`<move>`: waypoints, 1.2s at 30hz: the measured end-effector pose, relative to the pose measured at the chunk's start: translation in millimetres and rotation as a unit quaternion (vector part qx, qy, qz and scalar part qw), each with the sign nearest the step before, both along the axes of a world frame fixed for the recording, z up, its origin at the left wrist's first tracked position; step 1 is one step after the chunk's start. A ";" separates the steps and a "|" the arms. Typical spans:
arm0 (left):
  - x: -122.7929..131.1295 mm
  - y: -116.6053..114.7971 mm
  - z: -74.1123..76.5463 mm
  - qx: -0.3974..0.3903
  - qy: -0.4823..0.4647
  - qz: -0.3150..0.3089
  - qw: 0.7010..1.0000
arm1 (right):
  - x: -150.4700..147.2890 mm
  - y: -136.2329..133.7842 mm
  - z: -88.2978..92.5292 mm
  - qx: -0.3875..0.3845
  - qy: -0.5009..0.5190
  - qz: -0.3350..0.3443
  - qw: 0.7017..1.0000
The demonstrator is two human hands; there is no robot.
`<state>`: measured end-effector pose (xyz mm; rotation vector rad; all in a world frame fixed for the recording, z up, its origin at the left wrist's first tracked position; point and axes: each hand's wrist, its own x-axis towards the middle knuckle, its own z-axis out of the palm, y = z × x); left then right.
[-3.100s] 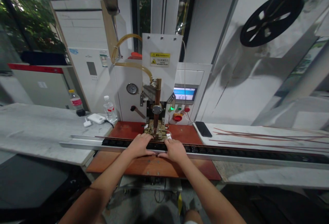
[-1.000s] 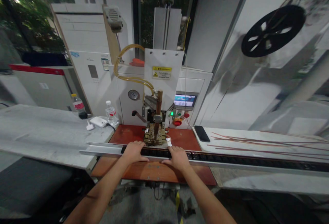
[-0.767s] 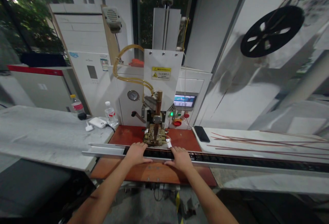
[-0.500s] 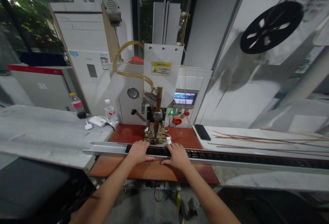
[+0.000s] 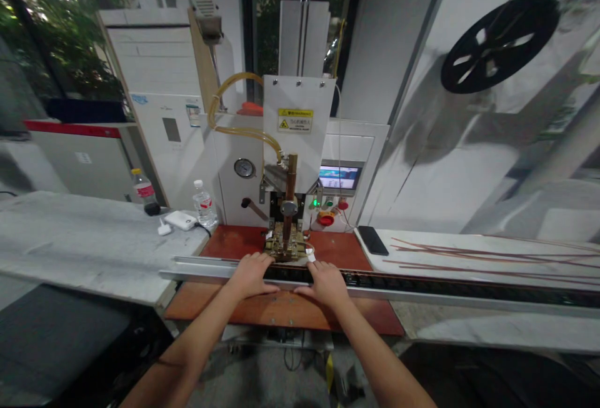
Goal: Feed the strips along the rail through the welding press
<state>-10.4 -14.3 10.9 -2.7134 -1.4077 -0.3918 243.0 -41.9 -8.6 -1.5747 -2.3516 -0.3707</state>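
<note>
A long aluminium rail (image 5: 422,286) with a black strip in its channel lies across a red-brown work board (image 5: 234,242) in front of a small press machine. My left hand (image 5: 250,273) and my right hand (image 5: 325,283) rest side by side on the rail, fingers curled over its far edge. They sit just in front of the machine's brass fixture (image 5: 285,247). A copper-coloured rod (image 5: 289,189) stands down onto that fixture. The rail's left end (image 5: 169,265) pokes past the board.
Thin copper rods (image 5: 469,257) and a black phone (image 5: 372,240) lie on the right bench. At the back left stand a water bottle (image 5: 202,203), a second bottle (image 5: 142,190) and a white power bank (image 5: 180,220). The machine's screen (image 5: 338,178) glows. A black reel (image 5: 499,42) hangs upper right.
The rail has slid to the right under my hands; its left end now sits nearer the board. Both hands stay on it in front of the fixture.
</note>
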 end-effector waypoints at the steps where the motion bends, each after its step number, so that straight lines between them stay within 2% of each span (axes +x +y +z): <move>1: -4.2 1.0 0.4 -0.001 0.001 0.008 1.000 | 1.9 0.3 -0.6 0.002 0.000 0.000 1.000; 6: -14.0 5.4 -1.2 -0.034 0.023 0.029 0.999 | 10.8 -1.0 -2.0 0.008 0.007 -0.007 1.000; 19: 11.5 0.5 -5.2 -0.011 0.023 0.020 0.999 | 30.4 -10.6 2.4 -0.004 0.006 -0.009 1.000; 36: 12.9 1.1 -10.9 0.008 0.008 0.021 1.000 | 30.5 -10.3 1.0 0.000 0.004 -0.012 1.000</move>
